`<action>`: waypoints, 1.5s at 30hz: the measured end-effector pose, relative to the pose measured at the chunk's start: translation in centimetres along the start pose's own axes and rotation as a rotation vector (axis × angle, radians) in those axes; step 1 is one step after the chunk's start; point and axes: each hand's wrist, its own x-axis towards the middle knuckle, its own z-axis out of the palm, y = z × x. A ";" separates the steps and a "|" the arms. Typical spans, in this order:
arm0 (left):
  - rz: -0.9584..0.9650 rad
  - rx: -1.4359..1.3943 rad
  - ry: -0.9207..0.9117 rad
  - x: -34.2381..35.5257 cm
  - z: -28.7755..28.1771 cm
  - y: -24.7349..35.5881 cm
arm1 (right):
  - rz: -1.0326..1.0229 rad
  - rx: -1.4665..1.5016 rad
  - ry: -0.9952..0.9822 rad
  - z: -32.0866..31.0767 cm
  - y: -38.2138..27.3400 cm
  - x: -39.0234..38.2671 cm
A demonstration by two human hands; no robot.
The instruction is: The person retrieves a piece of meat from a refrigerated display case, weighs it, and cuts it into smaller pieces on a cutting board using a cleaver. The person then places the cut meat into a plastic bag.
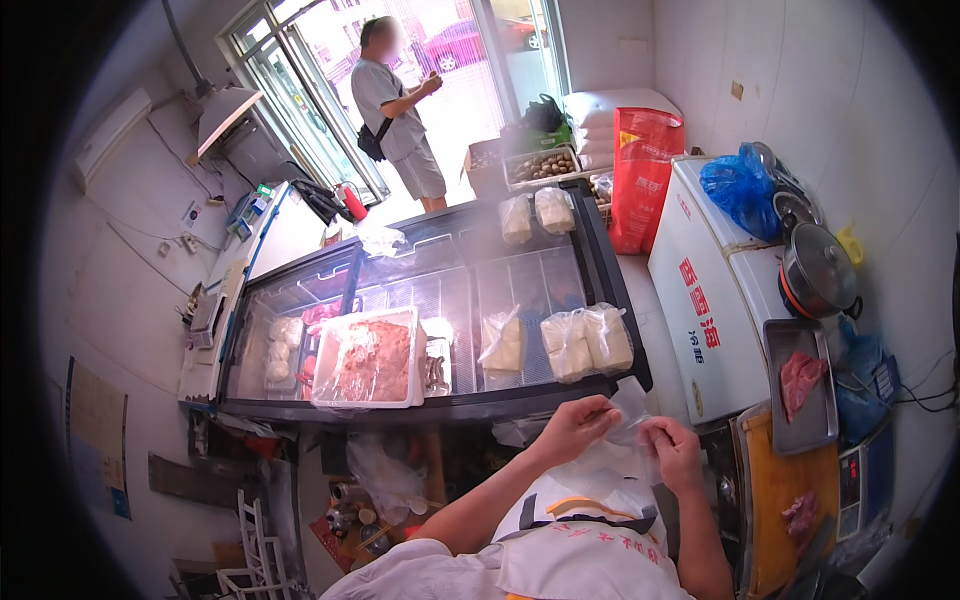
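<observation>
In front of my apron, my left hand (578, 428) and my right hand (674, 452) pinch a thin clear plastic bag (630, 408) between them. Its upper part sticks up above my fingers, and the lower part hangs down before the apron. No contents can be made out in it. Just beyond my hands is the dark-framed display freezer (450, 408). On its glass lie bagged white blocks (586, 343), more white blocks (502, 342) to their left, and a white tub (414, 375) of pinkish minced meat (372, 350) under clear film.
To my right stand a white chest freezer (690, 300), a metal tray (805, 430) with raw meat, a wooden board (770, 500) and a lidded pot (822, 268). A person (400, 110) stands beyond the display freezer by the doorway. Loose plastic bags (385, 475) hang below the counter.
</observation>
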 end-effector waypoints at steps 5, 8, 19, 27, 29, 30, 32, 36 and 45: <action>0.032 0.102 0.025 -0.1 0.4 0.9 | 0.039 0.007 -0.028 -1.1 1.3 -0.2; 0.075 0.144 0.041 0.0 0.7 0.8 | 0.086 0.039 -0.003 -1.0 0.8 -0.3; 0.106 0.163 0.070 -0.1 0.3 2.0 | 0.069 0.093 0.078 -0.7 -0.8 0.8; 0.586 0.808 0.658 0.9 1.6 2.7 | -0.024 -0.107 0.164 -1.1 -2.3 2.4; 0.390 0.577 0.640 -1.4 2.4 3.9 | -0.055 -0.011 0.144 -0.6 -3.7 2.7; 0.286 0.502 0.551 -2.4 3.0 4.8 | -0.075 0.071 0.150 -0.1 -4.0 2.4; 0.096 0.219 0.319 -2.3 4.2 4.4 | -0.077 0.051 0.130 -0.6 -3.8 2.3; -0.086 -0.136 0.130 -1.4 5.6 4.2 | -0.071 0.037 0.081 -1.0 -4.4 1.7; -0.078 -0.284 0.133 -0.7 6.2 3.3 | 0.025 0.011 0.036 -1.1 -4.6 0.8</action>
